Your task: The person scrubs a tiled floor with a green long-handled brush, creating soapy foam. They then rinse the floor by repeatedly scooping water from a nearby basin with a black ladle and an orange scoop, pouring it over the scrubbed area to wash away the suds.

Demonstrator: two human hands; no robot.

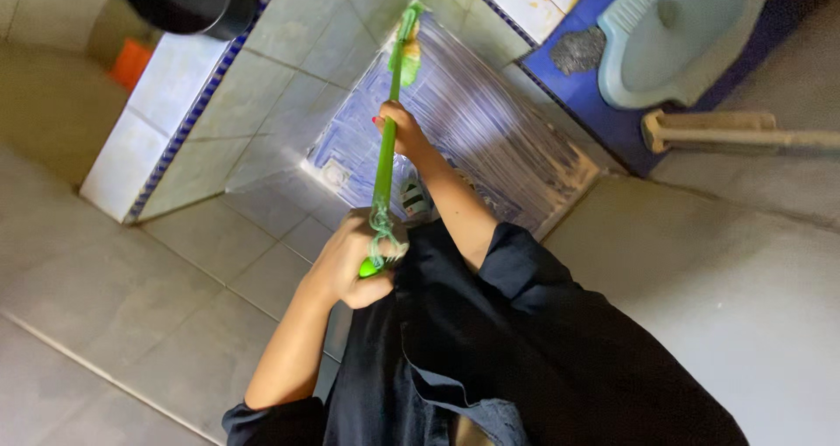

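Observation:
A long green brush handle runs from my chest out to a green and yellow brush head that rests on a blue tiled floor patch streaked with white foam. My left hand is closed around the near end of the handle, where a cord loop hangs. Farther along the handle, my right hand grips it with the arm stretched out. I wear dark clothing.
A pale squat toilet pan sits in a blue surround at the upper right, with a grey scouring pad beside it. A wooden-backed brush lies nearby. A black bucket stands on the tiled ledge. A small bottle is by my arm.

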